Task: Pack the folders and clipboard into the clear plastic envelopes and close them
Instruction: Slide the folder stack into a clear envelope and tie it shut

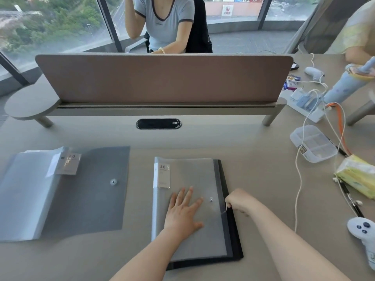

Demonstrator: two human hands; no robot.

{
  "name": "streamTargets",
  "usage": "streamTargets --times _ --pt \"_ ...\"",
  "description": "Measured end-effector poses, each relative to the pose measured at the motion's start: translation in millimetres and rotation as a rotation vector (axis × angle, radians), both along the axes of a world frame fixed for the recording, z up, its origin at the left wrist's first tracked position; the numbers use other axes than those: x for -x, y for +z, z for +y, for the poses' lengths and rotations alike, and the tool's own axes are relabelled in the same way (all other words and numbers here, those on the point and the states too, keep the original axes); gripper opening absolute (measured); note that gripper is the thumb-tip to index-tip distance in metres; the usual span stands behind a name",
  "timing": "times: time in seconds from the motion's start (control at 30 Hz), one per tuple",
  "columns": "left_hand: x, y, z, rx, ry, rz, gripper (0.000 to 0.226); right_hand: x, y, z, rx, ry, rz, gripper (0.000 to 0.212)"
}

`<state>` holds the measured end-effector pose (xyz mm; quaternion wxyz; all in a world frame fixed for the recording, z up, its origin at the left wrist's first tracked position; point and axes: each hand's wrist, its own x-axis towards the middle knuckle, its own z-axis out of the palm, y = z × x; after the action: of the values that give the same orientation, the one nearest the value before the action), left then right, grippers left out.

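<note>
Currently the left hand (183, 211) lies flat, fingers (189, 194) spread, pressing on the centre envelope (188, 240); this envelope holds a grey folder and rests on a black board (233, 236), apparently the clipboard, whose edge shows beside and below it. Just right of the left fingertips sits the button (211, 199); beyond it the right hand (240, 201) is curled, thumb and forefinger pinching the closure string (224, 209) at the flap edge. Risk: if the string is pulled slack or at the wrong angle, it may slip off the button; if the left palm lifts, the envelope may slide off the board. Well left of the left hand, the second envelope (91, 189) lies with flap open, a folder (26, 191) only partly inside; not yet closed.
</note>
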<state>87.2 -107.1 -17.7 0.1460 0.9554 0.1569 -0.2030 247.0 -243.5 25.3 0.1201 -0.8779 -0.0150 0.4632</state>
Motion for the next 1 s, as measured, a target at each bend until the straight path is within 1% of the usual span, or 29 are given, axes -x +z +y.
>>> streamTargets --times 0.03,0.13,0.2,0.27,0.4,0.53,0.83,0.9,1.0 --pt "-0.1 0.1 0.7 0.002 0.002 -0.002 0.082 0.7 -1.1 4.2 -0.028 -0.025 -0.021 0.025" --pt "-0.6 1.3 0.9 0.011 0.006 -0.009 0.081 2.2 -20.1 15.9 -0.053 0.063 -0.103 0.018" --pt "-0.8 2.0 0.4 0.013 0.009 -0.013 0.081 6.5 -21.6 24.7 -0.087 0.012 -0.136 0.02" --pt "-1.3 2.9 0.4 0.017 0.01 -0.012 0.08 11.4 -17.3 35.2 -0.118 0.017 -0.207 0.016" --pt "-2.1 2.8 1.2 0.025 0.019 -0.012 0.08 24.2 -18.9 54.6 -0.121 0.18 -0.299 0.028" --pt "-1.6 2.7 1.7 0.039 0.023 -0.023 0.083 38.1 -25.4 57.4 -0.16 0.321 -0.311 0.021" --pt "-1.6 2.8 0.5 0.033 0.038 -0.011 0.079 53.1 -26.6 32.4 -0.201 0.399 -0.273 0.024" --pt "-1.2 1.9 0.4 0.021 0.039 -0.006 0.08 54.2 -30.7 23.2 -0.189 0.383 -0.252 0.027" --pt "-1.5 1.7 -0.1 0.012 0.037 -0.004 0.081 49.0 -32.5 8.6 -0.156 0.278 -0.2 0.034"
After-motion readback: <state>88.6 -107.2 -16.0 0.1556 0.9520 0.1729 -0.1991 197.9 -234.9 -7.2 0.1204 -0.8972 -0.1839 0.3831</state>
